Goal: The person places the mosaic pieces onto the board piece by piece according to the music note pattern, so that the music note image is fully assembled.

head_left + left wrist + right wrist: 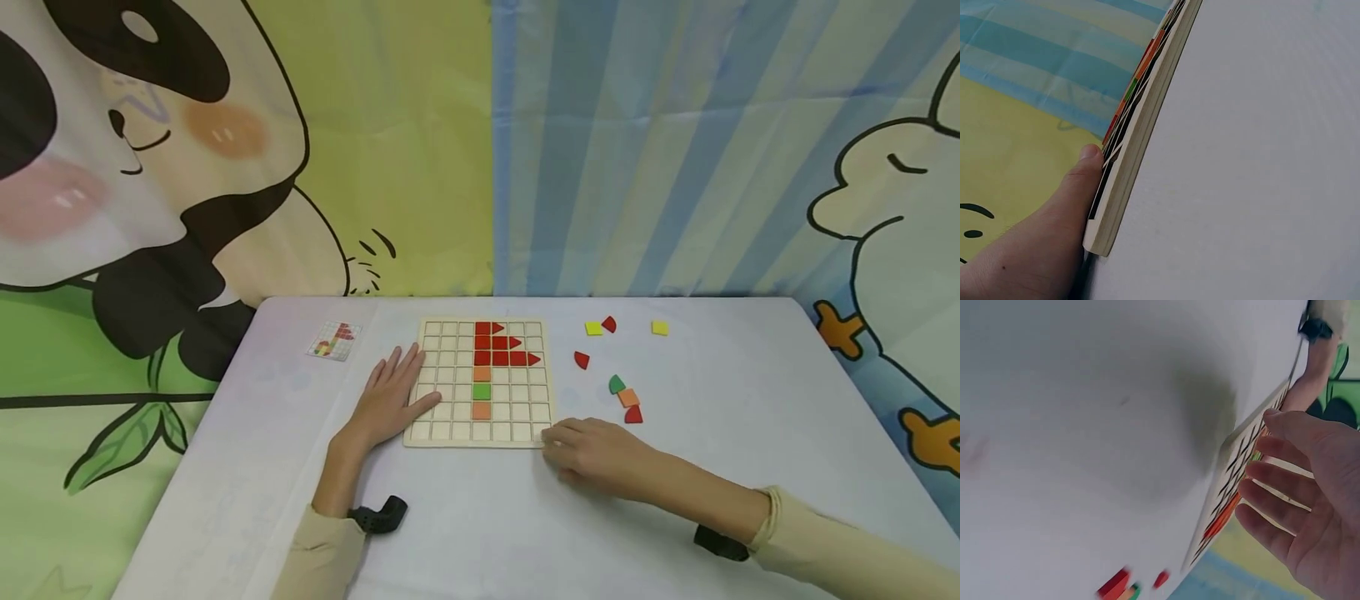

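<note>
A wooden grid board (480,444) lies on the table. Red tiles (501,358) form three rows in its upper part, each ending in a point at the right. Below them runs a column of an orange square (482,374), a green square (482,392) and another orange square (482,411). My left hand (390,398) rests with spread fingers along the board's left edge, the thumb (1090,153) over the rim. By the lower right corner is my right hand (596,454), its fingers (1279,478) loosely bent with nothing between them; whether it touches the board I cannot tell.
A small pattern card (335,341) lies left of the board. Loose pieces lie to the right: yellow squares (593,328), red quarter-round pieces (582,360), a green piece (617,384) and an orange square (628,397). A printed cloth (637,150) hangs behind the table.
</note>
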A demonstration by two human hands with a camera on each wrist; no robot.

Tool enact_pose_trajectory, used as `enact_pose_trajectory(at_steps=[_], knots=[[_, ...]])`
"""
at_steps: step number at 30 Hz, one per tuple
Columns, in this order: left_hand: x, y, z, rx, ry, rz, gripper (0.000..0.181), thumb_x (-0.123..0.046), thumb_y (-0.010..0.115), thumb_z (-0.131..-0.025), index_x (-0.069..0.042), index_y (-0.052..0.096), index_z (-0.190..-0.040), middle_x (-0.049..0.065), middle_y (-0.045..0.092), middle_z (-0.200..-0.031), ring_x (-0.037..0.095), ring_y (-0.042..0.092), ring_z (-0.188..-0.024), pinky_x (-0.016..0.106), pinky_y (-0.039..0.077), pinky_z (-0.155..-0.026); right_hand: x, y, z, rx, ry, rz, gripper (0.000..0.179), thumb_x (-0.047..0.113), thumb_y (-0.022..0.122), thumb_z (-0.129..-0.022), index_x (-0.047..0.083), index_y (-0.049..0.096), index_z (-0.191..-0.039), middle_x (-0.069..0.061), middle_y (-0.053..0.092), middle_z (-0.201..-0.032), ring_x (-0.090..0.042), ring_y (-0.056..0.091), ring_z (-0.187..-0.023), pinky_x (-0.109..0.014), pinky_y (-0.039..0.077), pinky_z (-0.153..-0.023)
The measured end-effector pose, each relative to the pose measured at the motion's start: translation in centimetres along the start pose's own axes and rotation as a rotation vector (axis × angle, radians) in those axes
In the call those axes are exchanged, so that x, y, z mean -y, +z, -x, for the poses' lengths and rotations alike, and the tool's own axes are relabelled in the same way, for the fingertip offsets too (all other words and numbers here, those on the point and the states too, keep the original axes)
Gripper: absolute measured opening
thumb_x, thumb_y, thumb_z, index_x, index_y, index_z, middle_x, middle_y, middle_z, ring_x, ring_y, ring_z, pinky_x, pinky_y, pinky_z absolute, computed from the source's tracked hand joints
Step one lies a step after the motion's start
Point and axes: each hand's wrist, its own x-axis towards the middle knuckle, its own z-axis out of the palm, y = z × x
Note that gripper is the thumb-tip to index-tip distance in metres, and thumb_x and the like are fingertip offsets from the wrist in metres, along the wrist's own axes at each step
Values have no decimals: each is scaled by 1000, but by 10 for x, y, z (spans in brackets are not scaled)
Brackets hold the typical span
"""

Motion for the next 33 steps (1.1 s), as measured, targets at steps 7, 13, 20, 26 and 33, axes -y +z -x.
enact_pose_trajectory(at_steps=[7, 13, 20, 26, 33], knots=[[1, 0, 0, -2, 2, 3, 91, -62, 55, -99, -11, 20, -166, 8, 14, -175, 32, 2, -163, 54, 2, -131, -29, -1, 37, -56, 179, -76, 20, 11, 87, -82, 15, 72, -96, -3, 75, -106, -18, 72, -92, -28, 61, -70], [2, 1, 1, 3, 0, 14, 91, -63, 54, -99, -12, 20, -167, 7, 13, -175, 31, 1, -163, 54, 2, -131, -46, -4, 56, -78, 368, -132, 29, 8, 86, -83, 10, 77, -110, -4, 72, -104, -10, 66, -73, -20, 54, -58], [2, 2, 1, -1, 0, 17, 90, -62, 55, -99, -13, 20, -167, 6, 13, -175, 31, 2, -163, 53, 1, -131, -66, 4, 69, -99, 428, -251, 27, 1, 84, -82, 7, 78, -108, -4, 67, -102, -8, 63, -72, -18, 53, -59], [2, 2, 1, -1, 1, 12, 90, -63, 54, -100, -13, 20, -167, 6, 13, -175, 30, 1, -163, 53, 1, -131, -70, 11, 72, -45, 373, -220, 26, 0, 83, -82, 4, 79, -108, -1, 69, -98, -18, 68, -85, -32, 64, -77], [2, 2, 0, -4, 0, 7, 91, -63, 55, -99, -13, 20, -167, 6, 13, -175, 31, 2, -163, 54, 2, -131, -76, 18, 71, -112, 302, -177, 23, -1, 84, -80, 7, 77, -101, -1, 67, -96, -16, 65, -83, -32, 64, -75]])
